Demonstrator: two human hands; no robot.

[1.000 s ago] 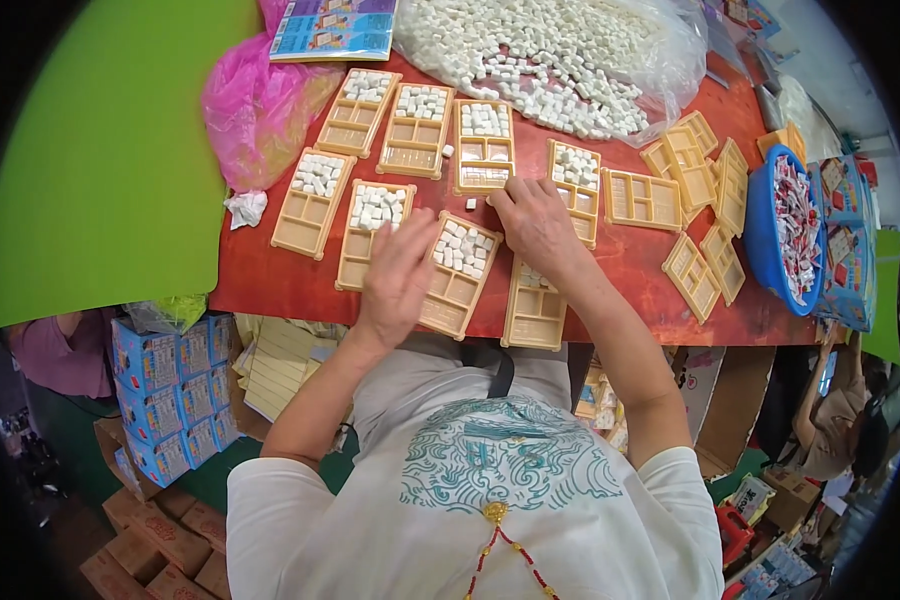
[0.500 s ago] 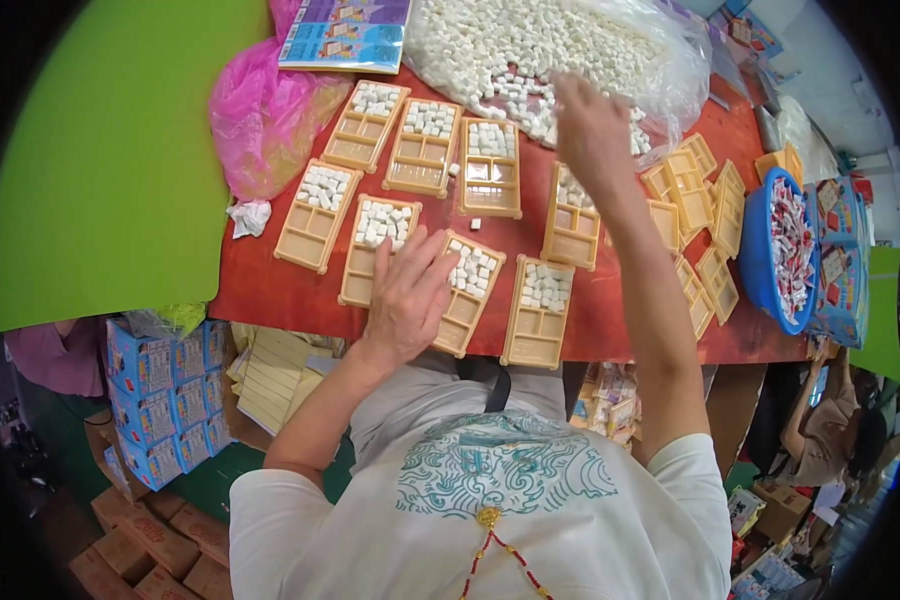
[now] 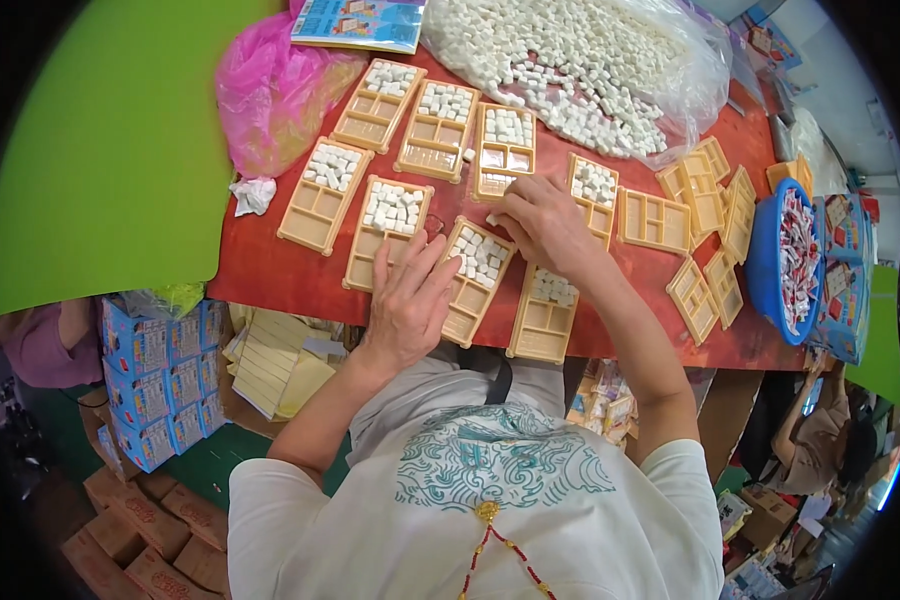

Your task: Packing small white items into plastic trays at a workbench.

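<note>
Small white cubes fill the upper compartment of several peach-coloured plastic trays point(image 3: 310, 222) set out on the red tabletop. My left hand point(image 3: 407, 305) lies with fingers stretched and slightly apart over the near edges of two trays, one of them the tray with cubes point(image 3: 467, 295) to its right. Above that tray, my right hand point(image 3: 542, 222) is closed, its fingertips pinching at a small white cube point(image 3: 493, 220). The fingers partly hide the cube. My right hand and wrist cover parts of the trays around them.
A large heap of white cubes point(image 3: 570, 60) spreads over clear plastic at the back. Trays without cubes point(image 3: 654, 220) lie at the right, by a blue basin point(image 3: 767, 262) of small wrapped packets. A pink plastic bag point(image 3: 262, 100) and crumpled tissue point(image 3: 254, 196) sit at the left.
My right hand has come back from the cube heap toward me, down to the near trays. My left hand has hardly moved. The view has shifted slightly.
</note>
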